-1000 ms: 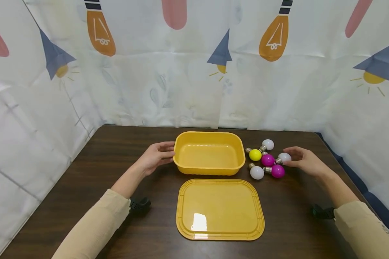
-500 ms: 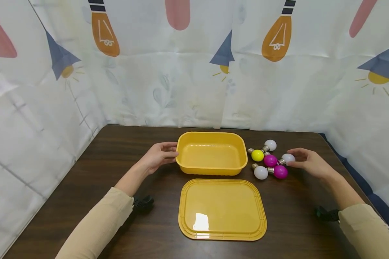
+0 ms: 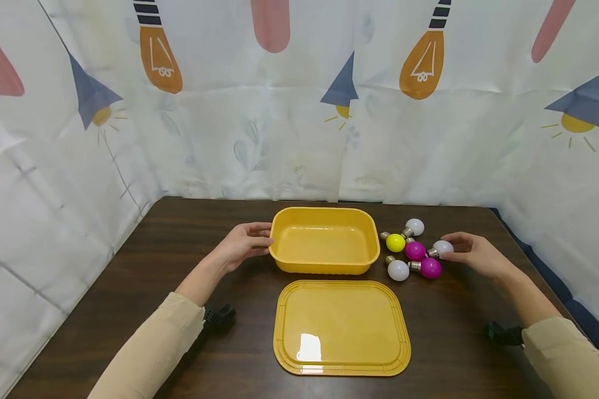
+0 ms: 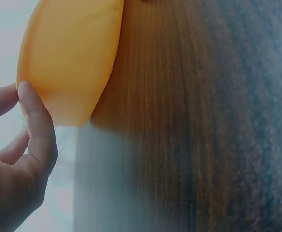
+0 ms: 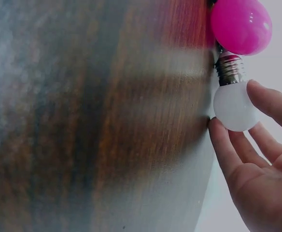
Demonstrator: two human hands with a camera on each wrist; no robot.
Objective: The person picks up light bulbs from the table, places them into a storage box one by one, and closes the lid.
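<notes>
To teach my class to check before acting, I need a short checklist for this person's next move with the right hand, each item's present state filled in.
1. Right hand placed at the white bulb: ok, thumb and fingertips on its globe.
2. Grip firm enough: cannot tell, pressure doesn't show.
3. Space around the bulb's base: not ok, a magenta bulb lies right beside it.
4. Left hand at the yellow bin: ok, fingers at its left end.
5. Bin upright, opening uncovered: ok.
6. Yellow tray flat: ok, on the person's side of the bin.
</notes>
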